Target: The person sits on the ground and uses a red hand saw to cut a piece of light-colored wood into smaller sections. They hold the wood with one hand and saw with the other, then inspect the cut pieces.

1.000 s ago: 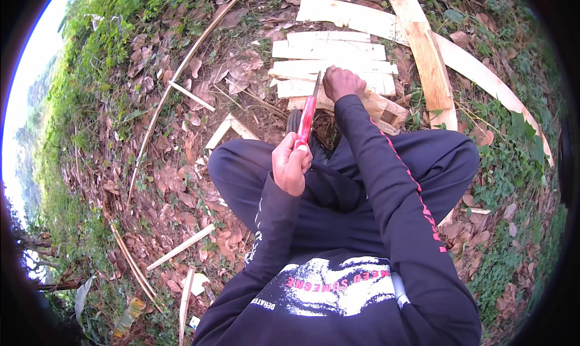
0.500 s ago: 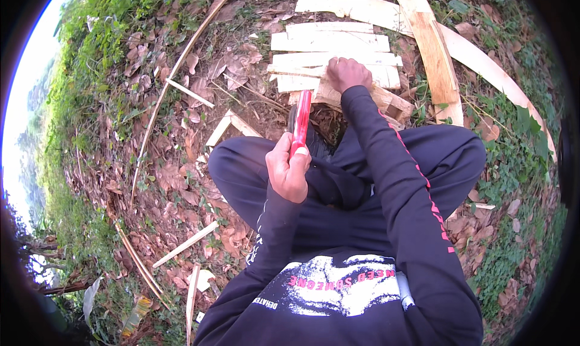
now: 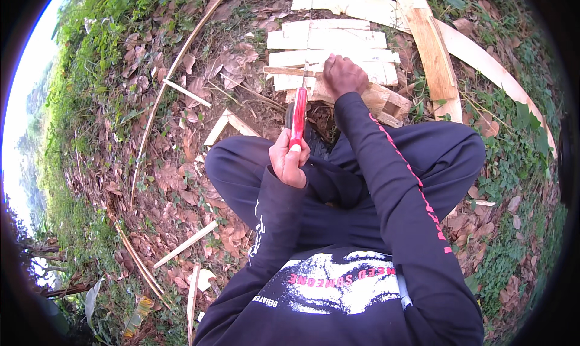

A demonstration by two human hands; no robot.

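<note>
My left hand point(image 3: 290, 158) is closed round the red handle of a hand saw point(image 3: 298, 117). Its thin blade, seen nearly edge-on, points away from me across the light wooden pieces. Just right of the blade, my right hand point(image 3: 345, 77) is closed on a narrow wooden strip point(image 3: 283, 71), pressing it down over a thick wooden block point(image 3: 386, 102). The strip's left end sticks out past the blade. Whether the teeth touch the strip is hard to make out. Beyond the hands, several pale boards point(image 3: 326, 40) lie side by side.
A long curved plank point(image 3: 507, 74) and a crossing board point(image 3: 434, 56) lie at the far right. To the left are a bent thin strip point(image 3: 156, 113), a V-shaped offcut point(image 3: 226, 125) and loose sticks point(image 3: 186, 244) among dry leaves. My crossed legs point(image 3: 423, 155) frame the work.
The saw has turned and its long blade now shows, stretching forward past the strip. My left hand stays on the handle, and my right hand keeps its place on the strip.
</note>
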